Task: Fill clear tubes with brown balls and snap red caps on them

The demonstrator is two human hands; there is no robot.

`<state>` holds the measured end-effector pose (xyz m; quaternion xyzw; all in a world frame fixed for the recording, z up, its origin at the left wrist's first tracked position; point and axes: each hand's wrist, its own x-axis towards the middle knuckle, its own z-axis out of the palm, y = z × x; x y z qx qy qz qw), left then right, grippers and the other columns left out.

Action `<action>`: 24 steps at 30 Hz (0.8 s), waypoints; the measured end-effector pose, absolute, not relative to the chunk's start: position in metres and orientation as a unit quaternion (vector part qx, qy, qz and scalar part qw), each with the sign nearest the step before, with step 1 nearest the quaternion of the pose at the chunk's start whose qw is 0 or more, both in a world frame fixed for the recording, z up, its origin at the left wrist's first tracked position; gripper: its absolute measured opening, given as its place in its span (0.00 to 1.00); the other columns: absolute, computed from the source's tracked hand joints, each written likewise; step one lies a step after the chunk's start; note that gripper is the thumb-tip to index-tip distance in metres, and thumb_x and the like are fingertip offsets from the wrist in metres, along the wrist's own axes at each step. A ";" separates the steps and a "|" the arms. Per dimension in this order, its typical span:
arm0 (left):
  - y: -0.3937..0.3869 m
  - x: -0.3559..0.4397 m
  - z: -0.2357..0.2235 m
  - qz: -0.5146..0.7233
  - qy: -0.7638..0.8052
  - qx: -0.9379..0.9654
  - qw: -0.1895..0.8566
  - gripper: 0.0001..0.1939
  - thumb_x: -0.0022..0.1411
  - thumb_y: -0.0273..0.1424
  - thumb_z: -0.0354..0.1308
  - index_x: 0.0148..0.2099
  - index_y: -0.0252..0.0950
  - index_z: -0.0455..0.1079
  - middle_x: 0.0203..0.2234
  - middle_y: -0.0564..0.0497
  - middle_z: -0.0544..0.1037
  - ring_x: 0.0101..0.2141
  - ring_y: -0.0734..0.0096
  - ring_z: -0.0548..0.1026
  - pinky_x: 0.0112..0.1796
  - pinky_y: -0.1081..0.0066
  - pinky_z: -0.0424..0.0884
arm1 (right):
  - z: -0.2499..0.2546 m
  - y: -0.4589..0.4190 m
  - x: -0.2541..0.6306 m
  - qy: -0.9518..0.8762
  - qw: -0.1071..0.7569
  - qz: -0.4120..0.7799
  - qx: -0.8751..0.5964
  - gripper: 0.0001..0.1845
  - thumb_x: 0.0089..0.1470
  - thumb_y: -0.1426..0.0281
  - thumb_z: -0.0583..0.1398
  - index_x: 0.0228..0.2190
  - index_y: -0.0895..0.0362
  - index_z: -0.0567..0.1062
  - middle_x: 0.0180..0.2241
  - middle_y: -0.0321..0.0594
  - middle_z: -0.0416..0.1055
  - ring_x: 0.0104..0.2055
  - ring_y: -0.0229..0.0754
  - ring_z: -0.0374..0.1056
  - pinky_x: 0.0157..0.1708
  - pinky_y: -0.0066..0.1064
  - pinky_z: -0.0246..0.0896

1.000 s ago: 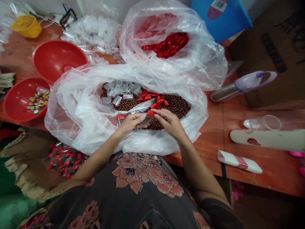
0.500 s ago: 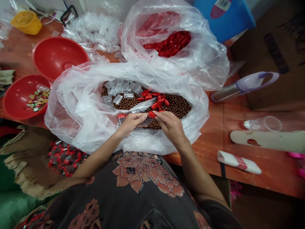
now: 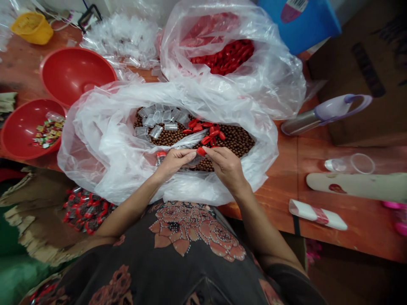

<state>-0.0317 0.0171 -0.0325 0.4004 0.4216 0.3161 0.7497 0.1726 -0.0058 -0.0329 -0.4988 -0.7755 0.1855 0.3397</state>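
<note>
My left hand (image 3: 174,164) is closed on a small clear plastic cup (image 3: 196,162), which its fingers partly hide. Against the cup's right end, my right hand (image 3: 227,168) pinches a red cap (image 3: 201,151). Both hands are over a white plastic bag (image 3: 95,144) rolled open around small round brown balls (image 3: 238,142). On the balls lie several clear cups (image 3: 156,131) and a cluster of loose red caps (image 3: 212,133). Beside my left hand sits a red-capped cup (image 3: 160,158) with dark contents.
Behind is another bag (image 3: 280,84) of red caps. Two red bowls (image 3: 76,72) stand at left, the nearer holding small colourful pieces. A heap of clear cups (image 3: 122,40) lies at the back. Capped cups (image 3: 85,209) fill a carton below left. A bottle (image 3: 318,116) lies at right.
The red cap in my right hand has shifted slightly left and turned against the clear cup. My left hand keeps its grip. The whole view has shifted slightly.
</note>
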 end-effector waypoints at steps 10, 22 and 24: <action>0.015 -0.034 -0.027 0.335 0.430 0.498 0.674 0.18 0.60 0.42 0.63 0.50 0.41 0.79 0.42 0.47 0.83 0.44 0.66 0.79 0.51 0.62 0.73 | -0.039 -0.011 0.171 -0.768 0.363 0.169 -0.500 0.21 0.64 0.71 0.53 0.54 0.44 0.74 0.43 0.40 0.78 0.45 0.45 0.72 0.46 0.43 0.69; 0.014 -0.035 -0.030 0.321 0.427 0.497 0.684 0.18 0.60 0.41 0.63 0.50 0.42 0.78 0.41 0.47 0.83 0.43 0.67 0.79 0.50 0.62 0.73 | -0.041 -0.014 0.171 -0.775 0.355 0.152 -0.499 0.22 0.65 0.73 0.51 0.55 0.45 0.73 0.44 0.41 0.78 0.47 0.46 0.72 0.48 0.43 0.69; 0.014 -0.034 -0.030 0.320 0.424 0.483 0.696 0.19 0.60 0.42 0.64 0.51 0.41 0.78 0.41 0.46 0.83 0.42 0.67 0.79 0.49 0.62 0.74 | -0.040 -0.013 0.172 -0.776 0.351 0.157 -0.500 0.23 0.64 0.73 0.51 0.56 0.45 0.73 0.44 0.42 0.78 0.47 0.46 0.72 0.49 0.44 0.68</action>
